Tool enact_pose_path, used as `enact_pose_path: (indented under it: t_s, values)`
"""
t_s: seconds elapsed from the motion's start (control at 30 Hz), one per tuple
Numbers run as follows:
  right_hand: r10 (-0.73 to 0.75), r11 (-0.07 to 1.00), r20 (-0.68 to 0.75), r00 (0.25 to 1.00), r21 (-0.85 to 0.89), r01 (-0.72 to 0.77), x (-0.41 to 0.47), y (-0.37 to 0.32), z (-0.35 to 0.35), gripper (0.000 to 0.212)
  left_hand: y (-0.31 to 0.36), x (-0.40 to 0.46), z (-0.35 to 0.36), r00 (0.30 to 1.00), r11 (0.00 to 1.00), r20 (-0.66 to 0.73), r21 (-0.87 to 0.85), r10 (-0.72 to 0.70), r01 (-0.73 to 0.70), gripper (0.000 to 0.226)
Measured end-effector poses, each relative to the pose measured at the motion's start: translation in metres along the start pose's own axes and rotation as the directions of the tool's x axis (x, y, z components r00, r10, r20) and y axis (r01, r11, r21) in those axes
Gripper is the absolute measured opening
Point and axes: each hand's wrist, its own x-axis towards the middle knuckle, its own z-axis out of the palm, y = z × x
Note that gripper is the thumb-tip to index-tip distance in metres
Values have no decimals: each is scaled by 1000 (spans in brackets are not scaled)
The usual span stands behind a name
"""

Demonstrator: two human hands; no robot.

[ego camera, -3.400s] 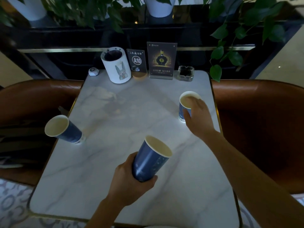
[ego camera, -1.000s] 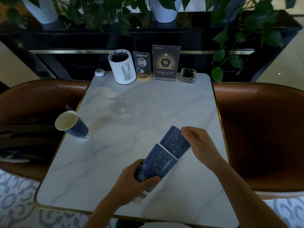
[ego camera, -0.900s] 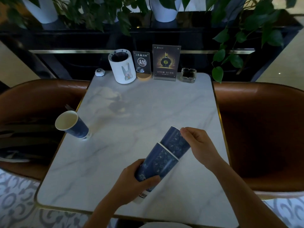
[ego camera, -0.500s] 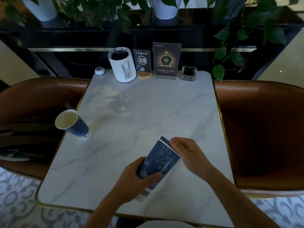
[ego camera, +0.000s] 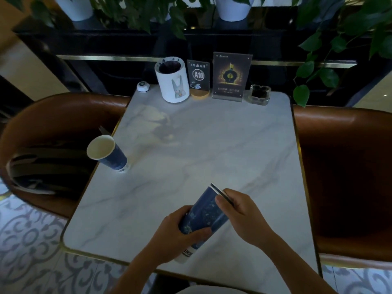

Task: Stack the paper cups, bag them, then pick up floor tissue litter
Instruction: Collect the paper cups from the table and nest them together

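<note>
Two blue paper cups nested (ego camera: 206,215), tilted, held above the near edge of the marble table (ego camera: 212,145); only a thin double rim line shows at the top end, so the inner cup looks nearly fully seated. Left hand (ego camera: 180,234) is wrapped around the lower body of the outer cup, fingers curled closed on it, thumb across the front. Right hand (ego camera: 239,211) is at the mouth end, fingers bent over the rims, thumb pressing on the side just below the rim; looks like it is pushing the inner cup home, can't tell how hard. Third paper cup (ego camera: 107,153) stands apart at the left table edge, open, looks empty, base near the gold trim, next to the brown leather chair (ego camera: 53,124). Handling judgement: cups are light, thin-walled, crush easily mid-body, slightly slick printed surface; stiffest at the rolled rim and the base ring, so grip near those, light squeeze only. Nested pair is stiffer than one cup. The lone cup could tip off the edge if knocked, so take it around the upper body. No bag or tissue litter in view. At the far end: white rabbit-print holder (ego camera: 172,81), A10 table sign (ego camera: 198,77), glass ashtray (ego camera: 259,94).
</note>
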Motion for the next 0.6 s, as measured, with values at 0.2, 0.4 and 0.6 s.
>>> enact_pose_path:
  t_s: [0.2, 0.4, 0.6]
  values:
    - [-28, 998, 27, 999, 62, 26, 10, -7, 24, 39, -12, -13, -15, 998, 998, -40, 4, -57, 58, 48]
    - [-97, 995, 129, 987, 22, 95, 36, -22, 59, 42, -32, -27, -44, 985, 991, -117, -25, -130, 128, 54]
    - [-144, 989, 259, 955, 8, 147, 63, -52, 111, 31, -69, -44, -81, 951, 966, -225, -195, -211, 169, 58]
